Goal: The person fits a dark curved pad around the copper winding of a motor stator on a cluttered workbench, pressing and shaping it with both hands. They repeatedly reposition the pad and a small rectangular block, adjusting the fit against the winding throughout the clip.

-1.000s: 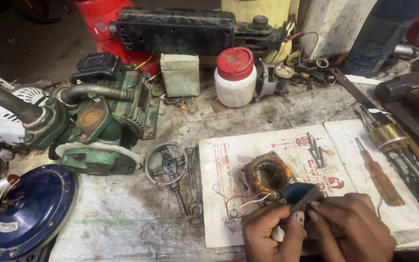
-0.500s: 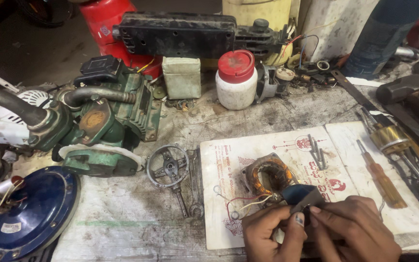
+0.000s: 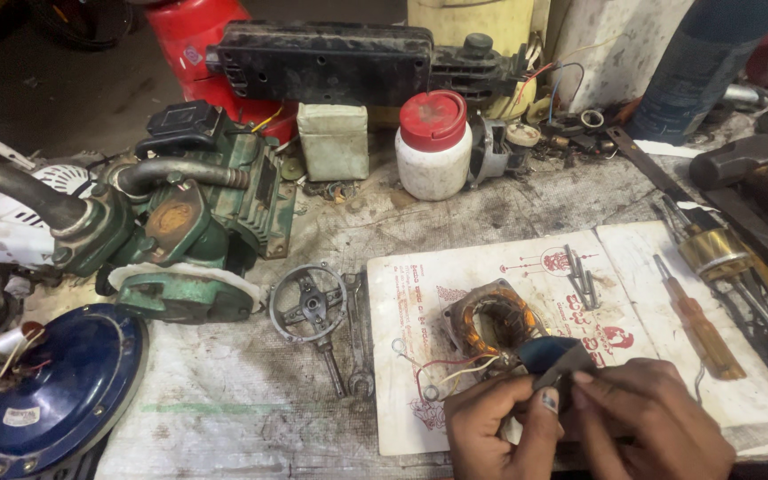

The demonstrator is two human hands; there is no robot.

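Note:
Both of my hands meet at the bottom of the head view, over a sheet of printed paper (image 3: 419,293). My left hand (image 3: 495,427) and my right hand (image 3: 637,418) together pinch a small dark blue piece (image 3: 551,354), perhaps tape or insulation, between fingertips. Just beyond it lies a small motor stator with copper windings (image 3: 490,322), its red and white wires (image 3: 441,369) trailing toward my left hand.
A green pump motor (image 3: 193,222) and a blue round cover (image 3: 59,387) sit at left. A metal end bracket (image 3: 308,304) and spanner (image 3: 357,342) lie mid-table. A white jar with red lid (image 3: 433,142) stands behind. An orange-handled screwdriver (image 3: 699,320) and other tools lie at right.
My hands stay in the same spot with only small finger movements on the dark blue piece. The view has shifted very slightly.

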